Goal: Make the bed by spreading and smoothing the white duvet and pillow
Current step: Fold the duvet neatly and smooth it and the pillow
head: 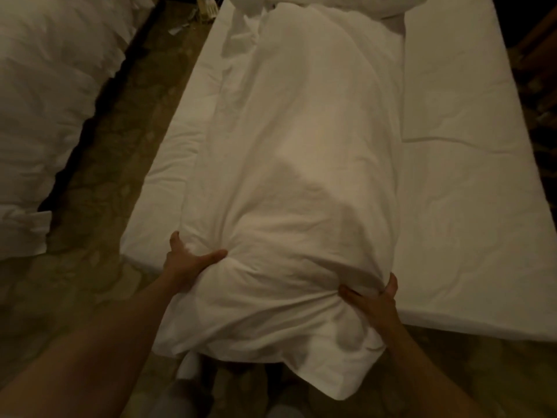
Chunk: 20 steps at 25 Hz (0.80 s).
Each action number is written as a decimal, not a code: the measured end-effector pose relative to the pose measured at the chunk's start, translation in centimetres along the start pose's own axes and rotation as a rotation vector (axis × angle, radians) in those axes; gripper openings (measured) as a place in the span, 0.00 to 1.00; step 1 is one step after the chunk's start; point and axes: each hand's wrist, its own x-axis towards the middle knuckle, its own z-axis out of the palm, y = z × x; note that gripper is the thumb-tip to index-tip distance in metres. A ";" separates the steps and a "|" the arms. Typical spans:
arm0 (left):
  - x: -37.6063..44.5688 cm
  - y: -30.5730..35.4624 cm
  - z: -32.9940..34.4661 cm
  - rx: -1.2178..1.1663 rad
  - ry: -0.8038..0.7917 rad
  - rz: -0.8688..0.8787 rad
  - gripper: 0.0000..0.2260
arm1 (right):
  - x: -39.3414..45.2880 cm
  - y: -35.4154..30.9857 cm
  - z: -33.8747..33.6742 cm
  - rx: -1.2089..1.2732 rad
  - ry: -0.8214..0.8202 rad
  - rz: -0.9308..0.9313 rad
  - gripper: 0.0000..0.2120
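The white duvet (pixel 301 140) lies bunched in a long roll down the middle of the bed (pixel 464 206), its near end hanging over the foot edge. My left hand (pixel 187 260) grips the duvet's near left side, thumb on top and fingers tucked into the folds. On the near right side, my right hand (pixel 373 303) clutches a gathered fold. A white pillow (pixel 388 6) lies at the head of the bed, mostly hidden behind the duvet.
The bare white bed sheet shows on both sides of the duvet. A second bed with white bedding (pixel 51 95) stands to the left across a patterned carpet aisle (pixel 120 152). Small items (pixel 208 7) lie on the floor at the far end.
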 end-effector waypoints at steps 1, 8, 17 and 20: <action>-0.1 -0.2 -0.2 -0.025 -0.005 0.007 0.72 | 0.1 0.0 0.1 -0.014 0.010 0.003 0.70; -1.7 0.0 -1.9 0.010 0.021 -0.008 0.59 | -2.4 -1.2 0.6 -0.073 0.133 0.062 0.61; -2.7 0.0 -1.5 -0.065 -0.120 -0.056 0.64 | -3.4 -2.0 0.5 -0.102 0.141 0.121 0.69; -3.4 -0.2 -1.9 -0.055 -0.079 -0.023 0.67 | -2.7 -1.1 0.2 -0.108 0.096 0.146 0.75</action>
